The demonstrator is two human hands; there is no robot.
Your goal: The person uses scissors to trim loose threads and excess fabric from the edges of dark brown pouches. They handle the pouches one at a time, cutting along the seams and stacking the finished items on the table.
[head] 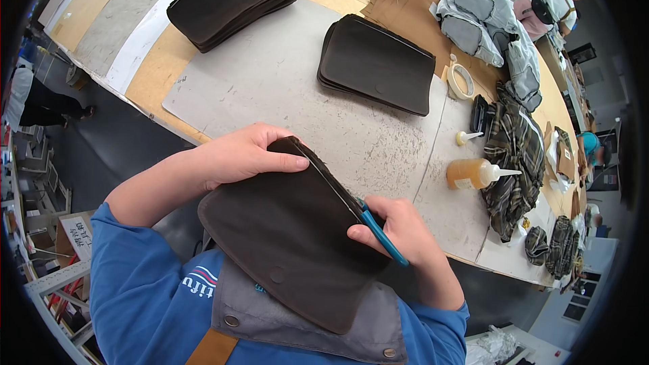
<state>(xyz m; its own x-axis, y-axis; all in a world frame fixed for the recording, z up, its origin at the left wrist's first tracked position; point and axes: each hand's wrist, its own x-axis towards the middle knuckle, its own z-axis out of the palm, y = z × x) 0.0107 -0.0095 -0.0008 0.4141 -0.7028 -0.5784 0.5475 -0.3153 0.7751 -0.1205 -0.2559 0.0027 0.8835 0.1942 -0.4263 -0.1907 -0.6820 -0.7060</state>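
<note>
A dark brown leather flap piece (289,233) lies slanted against my apron, its magnet-like round mark near the lower edge. My left hand (258,154) grips its upper corner, thumb on top beside a raw edge with a pale line. At the other end of that edge, my right hand (395,228) holds a small blue-handled cutting tool (380,235), its tip at the edge; whether its jaws are open is hidden. Beyond, on the table, rest a stack of similar dark pieces (377,63) and a taller stack (228,2).
On the right of the work table (284,76) are a tape roll (460,81), a bottle of amber liquid (469,174), a small nozzle bottle (466,137), plaid fabric (514,152) and grey bags (471,10). Brown sheets (400,5) lie behind. Other people stand farther off.
</note>
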